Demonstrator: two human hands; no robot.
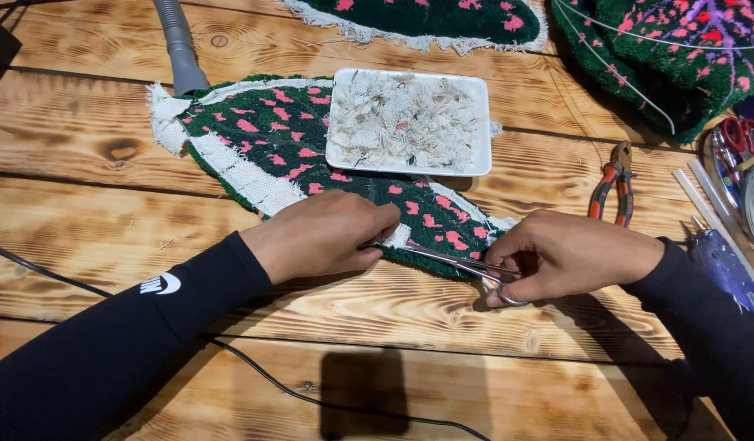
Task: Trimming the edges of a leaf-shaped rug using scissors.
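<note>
A dark green tufted rug piece (271,139) with pink spots and a white fabric border lies flat on the wooden table (83,196). My left hand (324,237) presses down on its near edge, fingers curled over the white border. My right hand (569,255) grips a pair of metal scissors (455,261), whose blades point left along the rug's edge toward my left fingertips.
A white tray (479,159) full of white trimmings rests on the rug. A grey hose (179,45) comes in at top left. More green rug pieces (426,20) lie at the back. Orange-handled pliers (612,184), a blue glue gun (724,265) and red-handled scissors (740,135) sit right. A black cable (254,371) crosses the front.
</note>
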